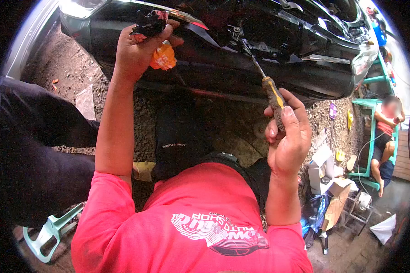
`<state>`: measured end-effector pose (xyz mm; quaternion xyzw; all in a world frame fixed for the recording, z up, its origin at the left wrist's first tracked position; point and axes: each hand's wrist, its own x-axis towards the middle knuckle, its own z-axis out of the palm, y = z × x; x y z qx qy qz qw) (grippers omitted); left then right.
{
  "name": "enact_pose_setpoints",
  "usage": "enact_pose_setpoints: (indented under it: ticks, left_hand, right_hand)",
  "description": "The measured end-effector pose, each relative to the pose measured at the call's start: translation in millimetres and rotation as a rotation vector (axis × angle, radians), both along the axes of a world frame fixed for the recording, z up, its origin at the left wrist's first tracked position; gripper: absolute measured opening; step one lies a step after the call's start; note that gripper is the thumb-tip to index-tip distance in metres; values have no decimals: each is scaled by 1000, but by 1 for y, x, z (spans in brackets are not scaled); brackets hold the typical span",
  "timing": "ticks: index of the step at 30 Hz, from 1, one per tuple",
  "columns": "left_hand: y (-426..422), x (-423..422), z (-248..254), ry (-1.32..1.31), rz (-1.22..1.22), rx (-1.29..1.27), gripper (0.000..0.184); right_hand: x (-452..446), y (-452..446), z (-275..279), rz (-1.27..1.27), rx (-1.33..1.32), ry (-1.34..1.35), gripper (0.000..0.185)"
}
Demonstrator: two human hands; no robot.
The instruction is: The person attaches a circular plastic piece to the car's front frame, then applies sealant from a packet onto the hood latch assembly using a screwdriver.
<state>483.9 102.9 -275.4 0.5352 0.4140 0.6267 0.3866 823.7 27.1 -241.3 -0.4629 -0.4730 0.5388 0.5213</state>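
Note:
My right hand (290, 132) grips a screwdriver (273, 95) by its dark handle with a yellow stripe. Its metal shaft points up and left, and the tip is at a metal latch (236, 32) in the dark car body; whether they touch I cannot tell. The tip end looks smeared with something pale. Raised before the bumper (214, 75), my left hand (139, 52) is closed around a crumpled black and orange plastic packet. The black part (149, 23) sticks out above the fingers, and the orange part (163, 57) bulges below them.
Someone in dark trousers (36, 123) stands close on my left, near a pale green plastic stool (52, 234). At right, a person (387, 127) sits on a green bench (371, 102). Cardboard boxes (337, 200) and a metal stand (357, 211) lie to my right. The ground is gravelly.

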Motion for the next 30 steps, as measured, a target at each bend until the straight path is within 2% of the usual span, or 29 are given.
enact_pose_setpoints:
  ticks: [6, 8, 9, 10, 14, 17, 21, 23, 26, 30]
  left_hand:
    - [-2, 2, 4, 5, 2, -23, 21]
    - [-2, 4, 4, -49, 20, -24, 21]
    - [-1, 4, 2, -48, 20, -26, 21]
    - [1, 3, -1, -64, 13, 4, 21]
    - [2, 3, -2, -49, 23, 5, 21]
    - [3, 1, -4, -15, 29, 16, 22]
    - [0, 3, 1, -48, 3, 8, 22]
    - [0, 3, 2, -22, 11, 4, 21]
    - [3, 2, -5, -48, 12, 59, 21]
    - [1, 3, -1, -24, 26, 28, 21]
  right_hand:
    - [-3, 3, 10, -47, 15, -75, 33]
    - [-3, 2, 16, -38, 75, -256, 28]
    - [-1, 4, 15, -38, 73, -256, 28]
    - [2, 6, 14, -45, 237, -440, 27]
    - [-4, 10, 23, -43, 587, -741, 26]
    - [-6, 14, 30, -24, 668, -811, 28]
    - [-5, 15, 42, 34, 610, -899, 31]
    - [-5, 19, 43, 70, 726, -934, 32]
    - [-6, 21, 51, 108, 729, -986, 34]
    - [-10, 29, 41, 91, 780, -974, 36]
